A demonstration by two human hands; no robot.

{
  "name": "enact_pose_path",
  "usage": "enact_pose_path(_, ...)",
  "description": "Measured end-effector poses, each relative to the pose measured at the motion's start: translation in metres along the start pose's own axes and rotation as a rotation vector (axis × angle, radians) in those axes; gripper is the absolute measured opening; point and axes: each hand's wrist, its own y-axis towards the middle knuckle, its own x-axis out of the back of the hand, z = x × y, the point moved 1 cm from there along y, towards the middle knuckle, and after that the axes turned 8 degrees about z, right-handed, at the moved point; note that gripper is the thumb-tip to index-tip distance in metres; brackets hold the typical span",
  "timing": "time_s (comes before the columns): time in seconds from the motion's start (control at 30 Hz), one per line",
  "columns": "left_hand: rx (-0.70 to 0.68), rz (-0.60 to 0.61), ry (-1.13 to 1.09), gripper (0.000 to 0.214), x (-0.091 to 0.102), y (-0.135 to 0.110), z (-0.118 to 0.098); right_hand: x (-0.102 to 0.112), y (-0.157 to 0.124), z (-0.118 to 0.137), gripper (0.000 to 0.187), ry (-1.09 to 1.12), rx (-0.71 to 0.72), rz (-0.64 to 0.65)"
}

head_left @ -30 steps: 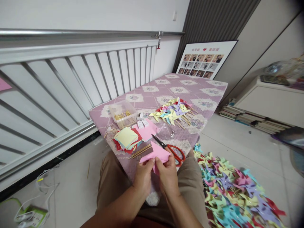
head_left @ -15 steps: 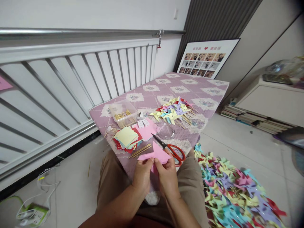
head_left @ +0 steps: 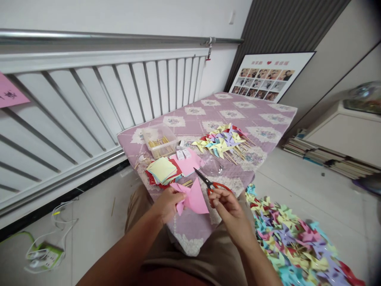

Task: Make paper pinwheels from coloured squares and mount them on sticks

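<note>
My left hand (head_left: 166, 203) pinches a folded pink paper piece (head_left: 193, 198) above my lap, at the near edge of the low table. My right hand (head_left: 228, 206) is just right of the paper with its fingers curled and touching nothing I can see. It hovers over the red-handled scissors (head_left: 216, 186), which lie on the purple patterned cloth (head_left: 208, 115). Behind the paper sit a stack of coloured paper squares (head_left: 162, 170) and a few wooden sticks (head_left: 187, 183).
A clear box of sticks (head_left: 160, 141), a pile of finished pinwheels (head_left: 223, 143) and a clear dish (head_left: 213, 166) lie on the cloth. Many pinwheels (head_left: 294, 242) cover the floor at right. A white railing (head_left: 89, 99) runs at left. Cables (head_left: 44, 254) lie bottom left.
My right hand has let go of the pink paper and moved right toward the scissors. My left hand now holds the paper alone, slightly to the left. The view shifted a little.
</note>
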Motion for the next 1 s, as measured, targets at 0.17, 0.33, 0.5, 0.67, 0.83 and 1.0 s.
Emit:
enact_pose_path(0.17, 0.065, 0.079, 0.043, 0.016, 0.002, -0.006, -0.01, -0.003, -0.004, 0.037, 0.023, -0.343, 0.063, 0.384)
enact_pose_path(0.33, 0.077, 0.131, 0.192, 0.011, 0.004, -0.009, -0.014, -0.012, 0.001, 0.058, 0.021, -0.507, 0.081, 0.558)
enact_pose_path(0.5, 0.083, 0.156, 0.33, 0.008, 0.006, -0.009, -0.011, -0.013, 0.004, 0.057, 0.015, -0.476, 0.07, 0.596)
enact_pose_path(0.67, 0.079, 0.116, 0.436, 0.006, 0.01, -0.009, -0.007, -0.015, 0.005, 0.056, 0.014, -0.47, 0.039, 0.598)
enact_pose_path(0.83, 0.035, 0.03, 0.469, 0.006, 0.012, -0.008, -0.001, -0.021, 0.004, 0.049, 0.021, -0.537, 0.012, 0.542)
enact_pose_path(1.0, 0.033, -0.019, 0.496, 0.009, 0.009, -0.006, 0.002, -0.025, 0.005, 0.042, 0.026, -0.643, 0.005, 0.48)
